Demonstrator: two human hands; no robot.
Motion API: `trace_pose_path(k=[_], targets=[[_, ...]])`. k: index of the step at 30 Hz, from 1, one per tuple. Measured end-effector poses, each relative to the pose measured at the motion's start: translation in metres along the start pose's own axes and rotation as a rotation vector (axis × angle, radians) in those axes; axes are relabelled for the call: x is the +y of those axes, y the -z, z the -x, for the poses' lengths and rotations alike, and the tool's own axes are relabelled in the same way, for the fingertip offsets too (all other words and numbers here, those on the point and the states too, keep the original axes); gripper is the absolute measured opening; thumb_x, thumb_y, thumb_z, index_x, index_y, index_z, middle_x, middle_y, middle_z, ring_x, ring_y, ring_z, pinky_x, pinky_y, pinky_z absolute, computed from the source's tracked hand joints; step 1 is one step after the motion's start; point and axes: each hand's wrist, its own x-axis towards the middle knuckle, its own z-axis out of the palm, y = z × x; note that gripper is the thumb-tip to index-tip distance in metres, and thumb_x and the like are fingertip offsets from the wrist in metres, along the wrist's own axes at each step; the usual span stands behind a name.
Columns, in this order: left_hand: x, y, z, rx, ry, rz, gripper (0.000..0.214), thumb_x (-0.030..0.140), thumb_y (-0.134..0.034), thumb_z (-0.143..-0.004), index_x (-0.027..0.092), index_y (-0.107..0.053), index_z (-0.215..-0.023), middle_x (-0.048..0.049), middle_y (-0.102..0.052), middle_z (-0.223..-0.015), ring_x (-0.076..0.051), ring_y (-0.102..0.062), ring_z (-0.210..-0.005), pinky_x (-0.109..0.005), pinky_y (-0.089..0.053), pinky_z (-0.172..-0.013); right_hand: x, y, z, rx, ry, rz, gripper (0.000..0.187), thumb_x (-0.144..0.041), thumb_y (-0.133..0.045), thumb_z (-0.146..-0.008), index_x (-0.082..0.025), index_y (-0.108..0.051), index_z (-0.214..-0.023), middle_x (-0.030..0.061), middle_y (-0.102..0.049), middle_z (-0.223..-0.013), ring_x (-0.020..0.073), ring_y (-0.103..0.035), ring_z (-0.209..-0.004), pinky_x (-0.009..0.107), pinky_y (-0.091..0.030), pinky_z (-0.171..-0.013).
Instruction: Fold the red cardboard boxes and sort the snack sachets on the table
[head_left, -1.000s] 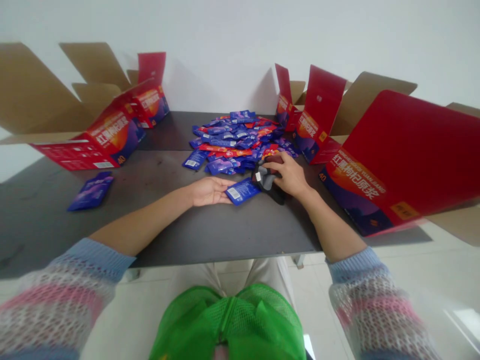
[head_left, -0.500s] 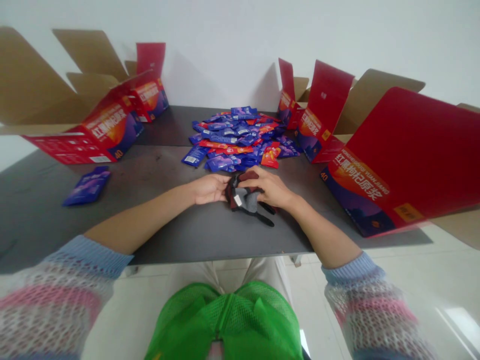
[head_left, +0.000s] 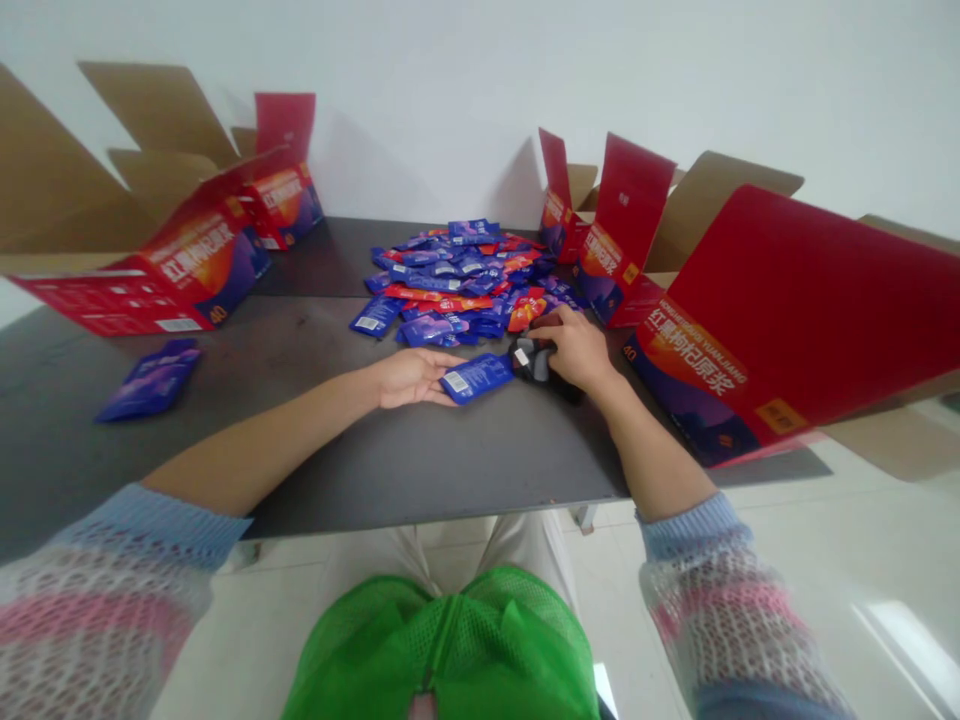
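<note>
In the middle of the table, my left hand (head_left: pixel 412 378) is closed on one end of a blue sachet (head_left: pixel 478 378). A white barcode label shows on the side of the sachet facing up. My right hand (head_left: pixel 576 352) grips a small dark fabric bundle (head_left: pixel 529 358) in black, grey and maroon, with a white tag; its exact kind I cannot make out. The bundle touches or slightly overlaps the sachet's right end. Behind both hands lies a heap of blue and red sachets (head_left: pixel 457 270).
A single blue sachet (head_left: pixel 150 380) lies on the grey table (head_left: pixel 315 480) at left. Open red cartons stand on both sides, the nearest right one (head_left: pixel 712 370) close to my right forearm and the left one (head_left: pixel 202 265) behind the lone sachet. A white wall rises behind.
The fabric bundle has moved right in my right hand, away from my left. The blue sachet now shows in my left hand. The whole view has shifted slightly.
</note>
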Motion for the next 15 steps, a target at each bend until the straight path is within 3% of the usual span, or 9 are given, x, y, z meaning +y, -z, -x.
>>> trace_pose_path(k=[4,7,12,15], targets=[[-0.003,-0.005,0.0,0.054,-0.026,-0.005,0.035,-0.002,-0.054,-0.085,0.007,-0.066,-0.116,-0.0167,-0.076,-0.093,-0.024,-0.075,-0.082,-0.042,-0.061,-0.078,-0.007,0.0,-0.002,0.206,0.225,-0.446,0.039,-0.011,-0.062,-0.072,-0.026,-0.077,-0.106,0.0054,-0.061,-0.118,0.0244,-0.06,-0.112,0.041,-0.048,-0.1],[-0.004,-0.008,0.0,0.064,-0.042,-0.032,0.032,-0.002,-0.054,-0.084,0.007,-0.068,-0.111,-0.0151,-0.076,-0.088,-0.024,-0.075,-0.078,-0.04,-0.062,-0.075,-0.03,-0.004,0.004,0.167,0.369,-0.597,0.038,-0.01,-0.062,-0.071,-0.026,-0.077,-0.102,0.0045,-0.062,-0.117,0.023,-0.06,-0.112,0.04,-0.047,-0.1],[-0.006,-0.005,-0.001,0.007,-0.092,-0.065,0.023,0.001,-0.055,-0.086,0.006,-0.07,-0.103,-0.0154,-0.076,-0.086,-0.023,-0.074,-0.075,-0.038,-0.061,-0.073,-0.063,-0.016,0.01,-0.101,0.448,-0.383,0.051,-0.003,-0.059,-0.07,-0.032,-0.077,-0.108,0.0032,-0.061,-0.123,0.022,-0.059,-0.113,0.035,-0.048,-0.094],[-0.006,-0.005,-0.001,0.019,-0.081,-0.072,0.03,0.002,-0.051,-0.089,0.006,-0.067,-0.113,-0.0167,-0.076,-0.09,-0.024,-0.075,-0.08,-0.04,-0.06,-0.077,-0.061,-0.018,0.004,-0.135,0.385,-0.27,0.05,-0.004,-0.06,-0.072,-0.033,-0.077,-0.109,0.0024,-0.063,-0.122,0.022,-0.06,-0.11,0.034,-0.049,-0.089]])
